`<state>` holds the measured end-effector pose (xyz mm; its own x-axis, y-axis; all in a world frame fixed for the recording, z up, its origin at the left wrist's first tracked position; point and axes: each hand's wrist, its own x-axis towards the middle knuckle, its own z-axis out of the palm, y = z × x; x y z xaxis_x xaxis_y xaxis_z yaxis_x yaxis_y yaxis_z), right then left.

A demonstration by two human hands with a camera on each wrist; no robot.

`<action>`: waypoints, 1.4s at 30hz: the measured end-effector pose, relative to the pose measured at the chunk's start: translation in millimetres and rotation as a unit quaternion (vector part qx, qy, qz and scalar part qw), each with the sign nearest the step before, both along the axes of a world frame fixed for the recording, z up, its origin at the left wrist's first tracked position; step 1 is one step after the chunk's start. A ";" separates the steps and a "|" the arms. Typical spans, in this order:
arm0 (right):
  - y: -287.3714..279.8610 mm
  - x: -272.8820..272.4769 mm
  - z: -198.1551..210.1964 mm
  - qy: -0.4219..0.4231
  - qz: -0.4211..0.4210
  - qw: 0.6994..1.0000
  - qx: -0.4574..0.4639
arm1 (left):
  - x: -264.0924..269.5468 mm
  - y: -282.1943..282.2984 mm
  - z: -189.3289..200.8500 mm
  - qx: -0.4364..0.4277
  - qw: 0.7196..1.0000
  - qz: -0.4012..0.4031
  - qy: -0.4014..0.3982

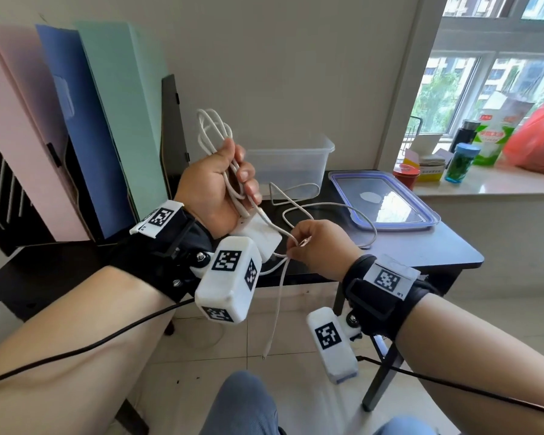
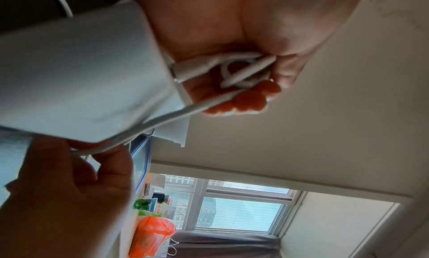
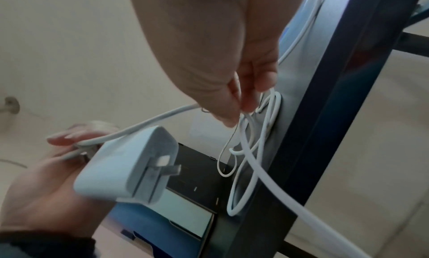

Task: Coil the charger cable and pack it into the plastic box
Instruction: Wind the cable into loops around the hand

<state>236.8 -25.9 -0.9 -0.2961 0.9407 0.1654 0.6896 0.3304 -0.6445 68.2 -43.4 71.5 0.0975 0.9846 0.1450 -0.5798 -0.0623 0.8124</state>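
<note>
My left hand (image 1: 220,189) is raised over the table and grips a bundle of white cable loops (image 1: 212,130) that stick up out of the fist. The white charger block (image 1: 258,230) hangs just under that hand; its plug prongs (image 3: 170,167) show in the right wrist view. My right hand (image 1: 314,246) pinches a loose run of the same cable (image 1: 281,255) near the table's front edge. From there the cable end (image 1: 266,353) dangles toward the floor. More slack (image 1: 352,211) lies on the black table. The clear plastic box (image 1: 291,164) stands open behind the hands.
The box's blue-rimmed lid (image 1: 387,202) lies flat on the black table (image 1: 437,249) to the right. Pink, blue and green file folders (image 1: 85,127) stand in a black rack at the left. Bottles, a carton and a red bag (image 1: 540,136) crowd the windowsill.
</note>
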 end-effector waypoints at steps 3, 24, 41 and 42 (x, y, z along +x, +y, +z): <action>1.3 -1.2 -2.4 -0.060 -0.024 0.996 0.068 | -5.5 -0.8 -4.7 -0.031 0.999 0.000 0.043; 27.9 -20.5 41.6 0.357 -0.064 0.932 -0.028 | -4.9 14.0 -30.4 -0.054 0.936 -0.013 0.348; 47.3 -30.5 30.5 0.301 0.000 0.946 -0.120 | -18.6 41.0 -36.3 -0.106 0.953 0.039 0.281; 47.0 -30.0 28.8 0.291 0.010 0.948 -0.125 | -20.8 42.2 -37.5 -0.105 0.953 0.046 0.279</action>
<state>206.8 21.1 27.9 -0.2412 0.9672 0.0799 0.1880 0.1273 -0.9739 47.4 -1.3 34.0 0.0135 0.9943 -0.1056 -0.0541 0.1061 0.9929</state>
